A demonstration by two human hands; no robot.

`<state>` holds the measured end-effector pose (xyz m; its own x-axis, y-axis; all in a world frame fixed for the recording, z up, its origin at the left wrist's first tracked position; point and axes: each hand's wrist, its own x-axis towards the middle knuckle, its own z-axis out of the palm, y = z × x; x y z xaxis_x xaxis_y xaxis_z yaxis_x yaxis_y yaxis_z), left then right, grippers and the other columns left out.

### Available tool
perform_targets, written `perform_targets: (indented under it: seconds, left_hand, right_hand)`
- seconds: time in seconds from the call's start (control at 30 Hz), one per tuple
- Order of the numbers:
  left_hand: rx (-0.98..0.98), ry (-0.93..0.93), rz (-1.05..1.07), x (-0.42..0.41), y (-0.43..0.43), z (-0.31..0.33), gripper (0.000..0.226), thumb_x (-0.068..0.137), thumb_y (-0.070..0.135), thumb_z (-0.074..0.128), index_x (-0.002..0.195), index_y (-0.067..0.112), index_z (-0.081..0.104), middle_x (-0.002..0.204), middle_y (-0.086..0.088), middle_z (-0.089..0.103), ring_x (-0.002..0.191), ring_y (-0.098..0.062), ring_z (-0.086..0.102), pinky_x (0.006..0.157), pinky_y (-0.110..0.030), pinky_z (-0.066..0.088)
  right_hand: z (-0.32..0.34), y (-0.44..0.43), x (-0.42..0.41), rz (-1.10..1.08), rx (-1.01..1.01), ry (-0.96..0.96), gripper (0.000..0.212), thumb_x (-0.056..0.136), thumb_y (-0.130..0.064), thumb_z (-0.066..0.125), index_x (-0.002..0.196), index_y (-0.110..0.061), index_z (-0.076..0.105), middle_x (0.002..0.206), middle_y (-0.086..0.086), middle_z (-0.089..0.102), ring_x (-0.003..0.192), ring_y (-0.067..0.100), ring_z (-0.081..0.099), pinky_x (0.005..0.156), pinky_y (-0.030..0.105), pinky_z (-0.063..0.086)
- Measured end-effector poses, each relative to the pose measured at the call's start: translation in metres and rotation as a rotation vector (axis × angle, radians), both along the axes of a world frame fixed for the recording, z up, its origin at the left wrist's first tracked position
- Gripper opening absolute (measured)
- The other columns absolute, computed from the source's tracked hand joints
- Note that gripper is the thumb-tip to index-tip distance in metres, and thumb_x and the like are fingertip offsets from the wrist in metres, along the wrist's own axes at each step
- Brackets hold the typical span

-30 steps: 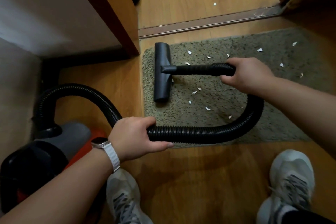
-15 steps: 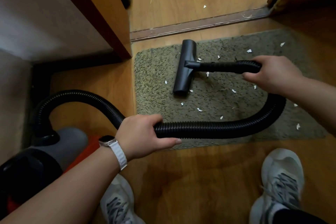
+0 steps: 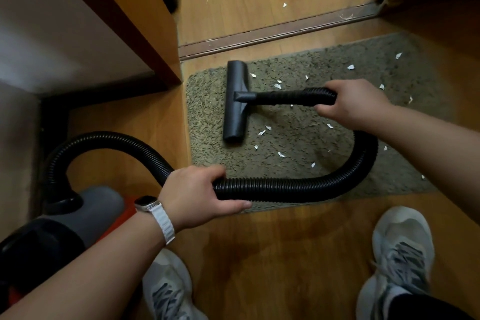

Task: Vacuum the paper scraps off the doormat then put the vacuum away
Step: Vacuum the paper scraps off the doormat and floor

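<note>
A: Far left, vacuum (image 3: 59, 223) on floor, grey and red body. Hose (image 3: 285, 188) arcs up, then runs right across near edge of mat (image 3: 207, 117).

B: Left hand (image 3: 200, 196)?

A: Wrapped round hose, fingers closed over it, thumb along underside. Just at mat's near-left corner.

B: Nozzle (image 3: 235, 101)?

A: Flat on mat, left part. Long axis runs near-to-far, square to the wand. Wand points right, into right hand (image 3: 353, 102), fingers curled tight on it.

B: Scraps (image 3: 261, 133)?

A: Nearly all right of nozzle, between it and right hand, more beyond toward mat's right end. None seen left of nozzle. A few on bare floor past the threshold.

B: So next stroke?

A: Likely rightward, pulled toward right hand, broadside to the scraps. Right hand nearer; left only feeds hose.
</note>
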<state>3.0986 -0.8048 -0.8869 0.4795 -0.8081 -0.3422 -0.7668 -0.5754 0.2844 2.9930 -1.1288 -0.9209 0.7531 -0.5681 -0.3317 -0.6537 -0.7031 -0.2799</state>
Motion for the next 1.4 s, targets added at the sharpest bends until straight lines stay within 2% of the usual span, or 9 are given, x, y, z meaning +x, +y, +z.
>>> perform_targets:
  seconds: [0.17, 0.4, 0.5, 0.7, 0.83, 1.0, 1.17, 1.23, 1.4]
  left_hand:
    - [0.053, -0.002, -0.041, -0.001, 0.004, 0.0, 0.071, 0.057, 0.097, 0.031, 0.075, 0.032, 0.052, 0.058, 0.014, 0.052, 0.059, -0.003, 0.055, 0.059, -0.026, 0.047]
    - [0.023, -0.005, -0.019, -0.003, -0.003, -0.005, 0.073, 0.057, 0.097, 0.03, 0.074, 0.03, 0.052, 0.055, 0.013, 0.05, 0.055, -0.002, 0.051, 0.054, -0.025, 0.04]
    - [-0.002, 0.004, -0.006, -0.004, -0.007, -0.006, 0.074, 0.057, 0.096, 0.032, 0.074, 0.028, 0.054, 0.054, 0.012, 0.051, 0.054, -0.003, 0.051, 0.054, -0.027, 0.044]
    - [-0.071, 0.021, -0.013, -0.006, -0.006, -0.005, 0.071, 0.059, 0.094, 0.039, 0.073, 0.027, 0.059, 0.053, 0.012, 0.052, 0.052, -0.002, 0.053, 0.052, -0.026, 0.046]
    - [-0.058, 0.034, -0.036, -0.005, -0.003, -0.005, 0.075, 0.058, 0.1, 0.029, 0.077, 0.032, 0.055, 0.054, 0.014, 0.051, 0.052, 0.0, 0.052, 0.053, -0.025, 0.046]
    - [-0.064, 0.021, -0.029, -0.007, -0.005, -0.008, 0.076, 0.059, 0.099, 0.031, 0.078, 0.03, 0.056, 0.054, 0.014, 0.05, 0.053, -0.004, 0.053, 0.051, -0.026, 0.044]
    - [-0.1, 0.03, 0.022, -0.008, -0.013, -0.005, 0.066, 0.059, 0.093, 0.041, 0.073, 0.029, 0.05, 0.05, 0.014, 0.044, 0.051, -0.005, 0.05, 0.05, -0.026, 0.04]
    - [-0.121, 0.048, 0.066, -0.006, -0.017, -0.002, 0.067, 0.057, 0.093, 0.043, 0.071, 0.028, 0.05, 0.05, 0.013, 0.046, 0.051, -0.003, 0.05, 0.049, -0.026, 0.035]
    - [-0.168, 0.061, 0.119, -0.002, -0.02, 0.0, 0.067, 0.057, 0.093, 0.047, 0.068, 0.026, 0.049, 0.05, 0.009, 0.05, 0.05, -0.005, 0.051, 0.049, -0.028, 0.038]
  right_hand:
    - [-0.001, 0.013, 0.003, 0.11, 0.002, -0.003, 0.018, 0.082, -0.046, 0.065, 0.096, -0.037, 0.057, 0.074, -0.008, 0.056, 0.075, 0.023, 0.055, 0.06, 0.03, 0.039]
    - [-0.003, -0.005, -0.016, 0.054, -0.051, -0.006, 0.026, 0.08, -0.044, 0.069, 0.1, -0.029, 0.064, 0.077, -0.001, 0.063, 0.075, 0.027, 0.059, 0.061, 0.033, 0.047]
    - [-0.003, -0.01, -0.023, 0.044, -0.052, -0.001, 0.03, 0.08, -0.045, 0.069, 0.105, -0.03, 0.065, 0.08, 0.0, 0.065, 0.075, 0.026, 0.061, 0.064, 0.034, 0.051]
    - [-0.008, 0.005, -0.013, 0.139, -0.013, -0.032, 0.022, 0.082, -0.045, 0.067, 0.097, -0.029, 0.061, 0.079, -0.002, 0.061, 0.08, 0.026, 0.06, 0.062, 0.031, 0.04]
    - [-0.012, 0.015, -0.009, 0.191, -0.007, -0.045, 0.024, 0.081, -0.046, 0.066, 0.101, -0.032, 0.062, 0.077, -0.005, 0.055, 0.081, 0.025, 0.058, 0.063, 0.031, 0.041]
    - [-0.005, 0.001, -0.019, 0.097, -0.008, -0.038, 0.028, 0.081, -0.044, 0.069, 0.103, -0.028, 0.065, 0.081, -0.001, 0.065, 0.079, 0.026, 0.061, 0.068, 0.035, 0.052]
    - [0.0, -0.022, -0.027, -0.064, -0.031, -0.054, 0.026, 0.082, -0.044, 0.068, 0.101, -0.027, 0.064, 0.074, -0.001, 0.062, 0.071, 0.024, 0.058, 0.054, 0.028, 0.039]
    - [-0.001, -0.028, -0.026, -0.109, -0.055, -0.074, 0.028, 0.082, -0.046, 0.067, 0.104, -0.028, 0.065, 0.078, 0.002, 0.063, 0.075, 0.026, 0.058, 0.057, 0.03, 0.038]
    - [-0.005, -0.031, -0.02, -0.175, -0.086, -0.068, 0.033, 0.083, -0.048, 0.065, 0.108, -0.027, 0.065, 0.086, 0.005, 0.065, 0.083, 0.03, 0.061, 0.064, 0.032, 0.043]
